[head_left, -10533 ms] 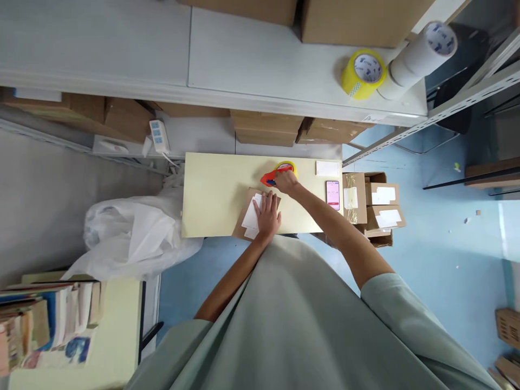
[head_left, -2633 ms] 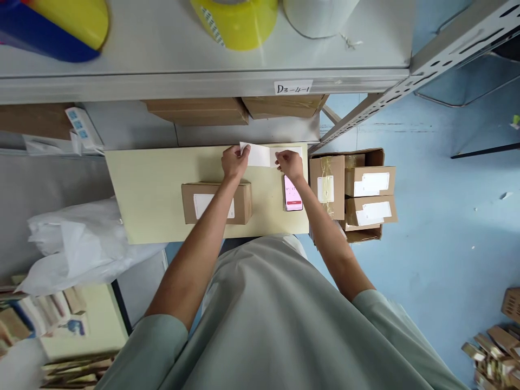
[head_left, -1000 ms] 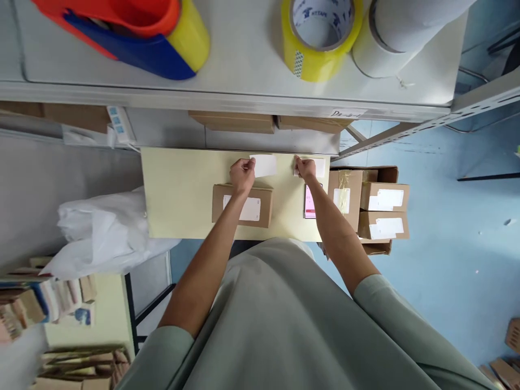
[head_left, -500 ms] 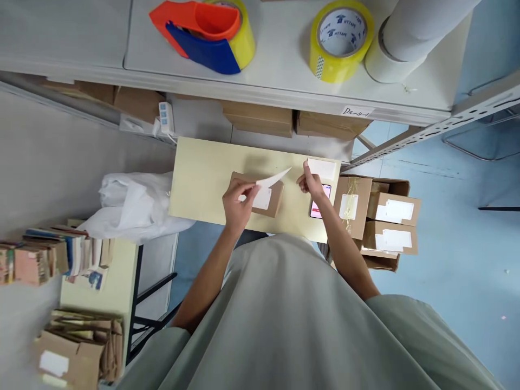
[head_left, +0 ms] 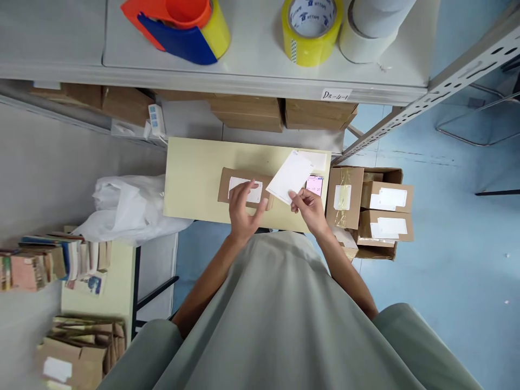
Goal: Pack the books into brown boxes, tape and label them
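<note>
My right hand [head_left: 309,210] pinches the lower corner of a white sheet of paper [head_left: 291,174], which is tilted above the table [head_left: 195,179]. Under the sheet's right side lie a phone [head_left: 314,184] with a pink lit screen and another white paper [head_left: 316,159]. My left hand [head_left: 244,211] is open, thumb and fingers spread, at the near edge of a small brown cardboard box [head_left: 224,187]. A white label [head_left: 254,193] lies on the box top, partly hidden by my fingers. Whether the left fingers touch the box I cannot tell.
Boxes with white labels sit in a carton [head_left: 394,174] at the right. A shelf [head_left: 260,54] beyond the table carries a tape dispenser [head_left: 182,40], a yellow tape roll [head_left: 312,32] and white rolls [head_left: 365,35]. White plastic bags [head_left: 130,208], books [head_left: 60,254] and flattened cardboard [head_left: 81,346] are leftward.
The sheet has passed from my left hand to my right and turned its face up. My left hand has opened. The box sits more level, with its label showing more.
</note>
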{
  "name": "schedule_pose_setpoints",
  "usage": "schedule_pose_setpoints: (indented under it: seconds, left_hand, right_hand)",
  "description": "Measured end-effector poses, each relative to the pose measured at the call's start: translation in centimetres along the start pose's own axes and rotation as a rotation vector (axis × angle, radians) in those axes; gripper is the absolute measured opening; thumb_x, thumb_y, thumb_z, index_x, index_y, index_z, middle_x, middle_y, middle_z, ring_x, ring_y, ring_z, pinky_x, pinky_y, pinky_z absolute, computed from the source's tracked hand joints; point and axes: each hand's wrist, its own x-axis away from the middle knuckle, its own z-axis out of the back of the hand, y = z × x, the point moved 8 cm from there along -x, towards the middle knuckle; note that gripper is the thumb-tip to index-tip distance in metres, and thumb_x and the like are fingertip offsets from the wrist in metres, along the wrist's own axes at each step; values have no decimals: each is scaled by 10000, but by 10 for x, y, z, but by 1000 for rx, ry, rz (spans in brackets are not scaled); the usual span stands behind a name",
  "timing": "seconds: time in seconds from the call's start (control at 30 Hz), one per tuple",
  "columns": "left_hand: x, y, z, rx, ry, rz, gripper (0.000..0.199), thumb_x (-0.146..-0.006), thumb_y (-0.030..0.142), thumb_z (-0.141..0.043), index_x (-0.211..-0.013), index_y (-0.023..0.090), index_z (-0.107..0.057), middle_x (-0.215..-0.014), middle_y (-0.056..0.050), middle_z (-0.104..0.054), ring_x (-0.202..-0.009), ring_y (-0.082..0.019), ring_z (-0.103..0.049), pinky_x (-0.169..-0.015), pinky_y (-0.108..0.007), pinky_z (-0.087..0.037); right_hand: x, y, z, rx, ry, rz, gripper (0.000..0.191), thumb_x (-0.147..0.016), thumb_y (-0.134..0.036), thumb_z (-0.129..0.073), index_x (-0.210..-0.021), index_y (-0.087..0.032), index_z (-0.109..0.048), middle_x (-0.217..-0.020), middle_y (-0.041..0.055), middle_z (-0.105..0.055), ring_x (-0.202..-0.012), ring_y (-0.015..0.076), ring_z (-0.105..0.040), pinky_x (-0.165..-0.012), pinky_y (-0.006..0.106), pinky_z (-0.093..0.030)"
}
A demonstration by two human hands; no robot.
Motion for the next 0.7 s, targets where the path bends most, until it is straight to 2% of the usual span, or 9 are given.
schedule_pose_setpoints:
  seconds: [0.1,0.2,0.37,0.53,0.7]
  left_hand:
    - [2,-12,-6,245,-130,344,400,-997,536,-699,-1190,214,-837,-1121,-110,-840,-1129,-306,-767,-993,-442,-613]
    - [8,-10,-11,399,-246,479,296,-916,476,-755,-980,207,-857,-943,-86,-836,-984,-288,-781,-937,-417,-611]
    - [5,3,-7,463,-236,494,210,-855,409,-810,-879,203,-840,-806,-78,-804,-816,-256,-761,-755,-381,-597]
    - [-3,16,2,413,-202,444,207,-816,416,-835,-805,212,-799,-743,-55,-773,-754,-241,-753,-706,-371,-620]
    - [-3,22,12,339,-202,408,200,-839,408,-813,-789,215,-791,-759,-49,-766,-776,-236,-762,-713,-364,-637]
  right_hand:
    - [12,-16,8,28,-8,38,646,-811,-823,-876,-657,-257,-606,-598,-19,-634,-560,136,-550,-587,297,-476]
    - [22,-26,9,70,-45,43,653,-829,-836,-855,-665,-257,-600,-597,-22,-635,-550,134,-542,-574,297,-475]
    - [25,-28,4,84,-87,35,663,-835,-859,-833,-666,-262,-597,-590,-22,-620,-549,134,-531,-579,303,-471]
    - [24,-27,-1,77,-115,29,640,-855,-829,-841,-669,-266,-602,-594,-22,-615,-559,139,-533,-596,310,-472]
    - [26,-26,-3,123,-142,-2,661,-846,-863,-820,-672,-269,-589,-601,-21,-613,-569,143,-524,-608,315,-481]
